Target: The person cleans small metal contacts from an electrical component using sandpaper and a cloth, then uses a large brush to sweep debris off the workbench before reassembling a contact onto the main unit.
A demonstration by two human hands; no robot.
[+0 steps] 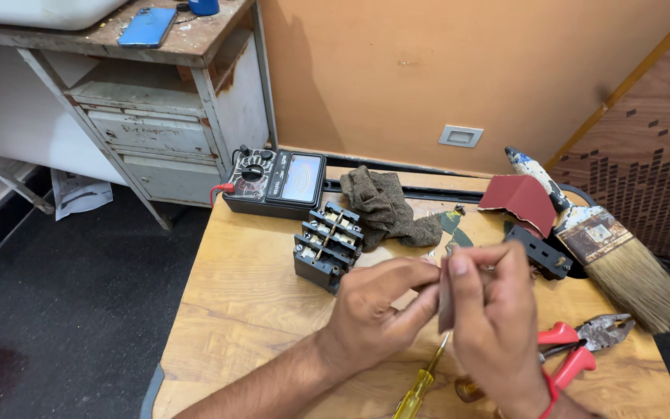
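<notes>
1. Two hands meet over the middle of the wooden table [234,271], fingertips pressed together around a small, thin, dark strip [446,299] that looks like a folded scrap of sandpaper.
2. Left hand [378,306] is closed, its fingers pinching toward the strip's near edge; what it grips beyond that is hidden behind the other hand.
3. Right hand [498,318] is also closed, thumb on top and fingers curled, holding the strip upright between them.
4. To my eye, the work goes best with short, light strokes and the piece kept low over the table, so nothing small drops to the floor.
5. Both wrists are bent inward, forearms coming up from the bottom edge.
6. Nearby lie a yellow screwdriver [420,384], red pliers [579,345], a black switch block [327,244] and a meter [277,181].
</notes>
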